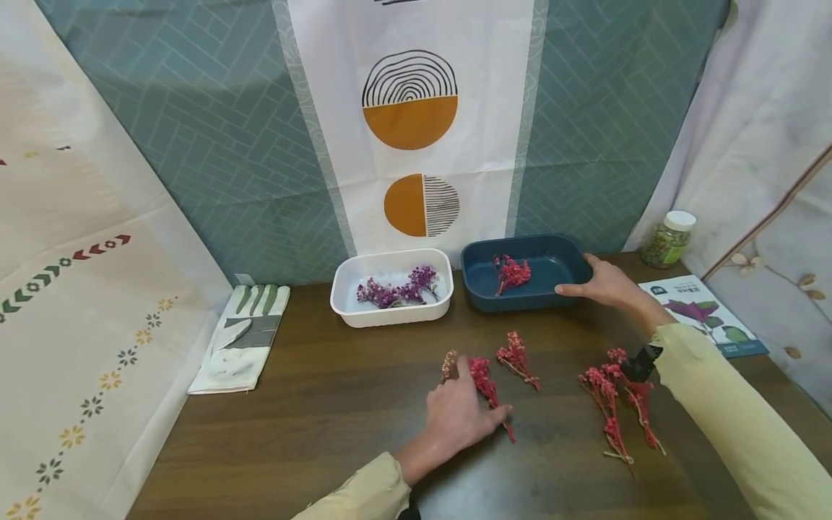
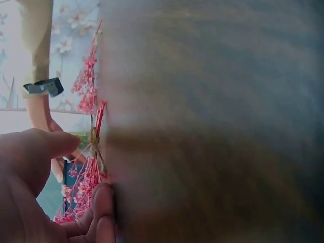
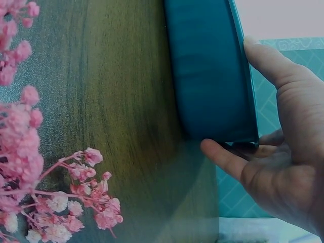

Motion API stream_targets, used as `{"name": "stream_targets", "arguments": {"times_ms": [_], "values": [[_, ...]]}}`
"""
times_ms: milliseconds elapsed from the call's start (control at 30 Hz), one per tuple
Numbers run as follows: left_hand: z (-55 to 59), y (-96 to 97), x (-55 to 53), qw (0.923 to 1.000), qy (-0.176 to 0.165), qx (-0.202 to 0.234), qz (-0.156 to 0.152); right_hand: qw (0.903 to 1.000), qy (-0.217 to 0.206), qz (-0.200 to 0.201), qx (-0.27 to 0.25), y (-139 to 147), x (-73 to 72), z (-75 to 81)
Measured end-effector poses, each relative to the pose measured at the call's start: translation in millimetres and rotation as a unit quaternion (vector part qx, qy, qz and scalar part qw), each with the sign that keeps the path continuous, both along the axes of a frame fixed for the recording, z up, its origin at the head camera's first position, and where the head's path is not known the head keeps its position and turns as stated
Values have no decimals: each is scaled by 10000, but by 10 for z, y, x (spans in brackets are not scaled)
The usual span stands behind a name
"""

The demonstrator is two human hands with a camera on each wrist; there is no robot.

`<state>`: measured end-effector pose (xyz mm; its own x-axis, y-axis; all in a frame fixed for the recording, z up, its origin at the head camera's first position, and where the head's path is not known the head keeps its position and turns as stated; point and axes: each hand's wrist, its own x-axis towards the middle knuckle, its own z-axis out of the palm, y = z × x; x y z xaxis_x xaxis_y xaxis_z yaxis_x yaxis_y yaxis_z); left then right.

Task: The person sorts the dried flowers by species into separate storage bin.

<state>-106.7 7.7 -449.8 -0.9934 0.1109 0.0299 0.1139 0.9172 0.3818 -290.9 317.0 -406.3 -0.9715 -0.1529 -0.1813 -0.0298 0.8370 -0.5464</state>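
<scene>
My left hand point(image 1: 457, 413) reaches down to the table over a red dried flower bunch point(image 1: 484, 383), thumb beside its tied stems and fingers near the blossoms. In the left wrist view the bunch point(image 2: 86, 187) lies between the spread thumb and the bent fingers. A pale pink blossom tip point(image 1: 449, 365) shows beyond the fingers. With my right hand point(image 1: 607, 282) I hold the right end of a dark blue tray point(image 1: 477, 290), thumb at its rim. One small red bunch point(image 1: 512, 274) lies inside. In the right wrist view, fingertips touch the tray's rim and lower corner point(image 3: 212, 76).
A white tray point(image 1: 390, 318) with purple dried flowers point(image 1: 396, 292) stands left of the blue one. More red bunches point(image 1: 516, 357) point(image 1: 604, 397) lie on the table point(image 1: 312, 426). Folded gloves point(image 1: 237, 339) are at left; a lidded jar point(image 1: 668, 242) and a flower-printed packet point(image 1: 708, 314) at right.
</scene>
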Motion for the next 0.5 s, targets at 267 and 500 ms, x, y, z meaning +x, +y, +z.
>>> {"name": "stream_targets", "arguments": {"times_ms": [267,500], "values": [[-53,4,-33,10000,58,-24,57,10000,11,0,16,-18,9,8],[-64,-41,-53,9997,42,2,-220,10000,-13,-10,27,-19,9,14]]}}
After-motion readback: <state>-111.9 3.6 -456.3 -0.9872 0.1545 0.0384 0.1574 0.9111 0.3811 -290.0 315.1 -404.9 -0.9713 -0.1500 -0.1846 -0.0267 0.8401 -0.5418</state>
